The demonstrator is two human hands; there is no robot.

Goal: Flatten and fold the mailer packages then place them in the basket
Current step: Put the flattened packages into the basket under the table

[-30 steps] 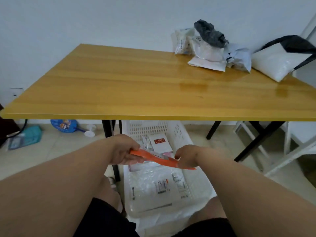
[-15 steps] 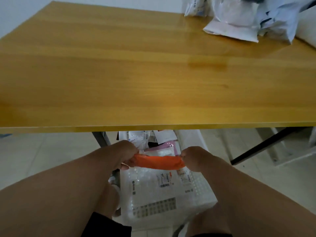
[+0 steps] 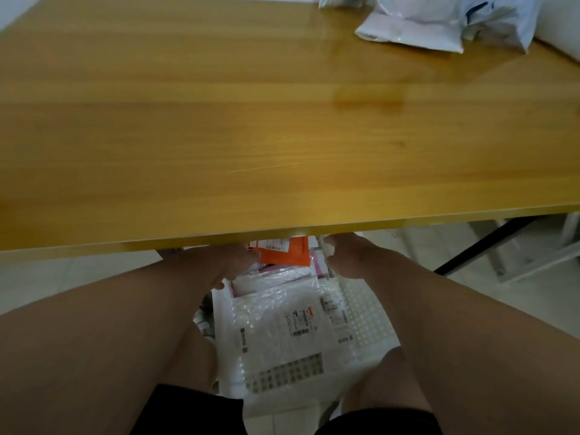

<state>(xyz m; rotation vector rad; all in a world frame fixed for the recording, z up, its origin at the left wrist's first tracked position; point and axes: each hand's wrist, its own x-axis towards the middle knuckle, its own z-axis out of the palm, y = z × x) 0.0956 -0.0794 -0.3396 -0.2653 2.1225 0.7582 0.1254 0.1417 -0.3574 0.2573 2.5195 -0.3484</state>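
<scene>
left hand point(image 3: 226, 262) touches the orange mailer point(image 3: 287, 254); right hand point(image 3: 343, 257) is apart; neither grip's state shows.

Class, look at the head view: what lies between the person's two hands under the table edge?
In the head view, the orange mailer lies between the left hand and right hand, atop other mailers in the basket.

orange mailer point(image 3: 287, 252), white perforated basket point(image 3: 361, 318), yellow-brown table point(image 3: 251, 120)
</scene>
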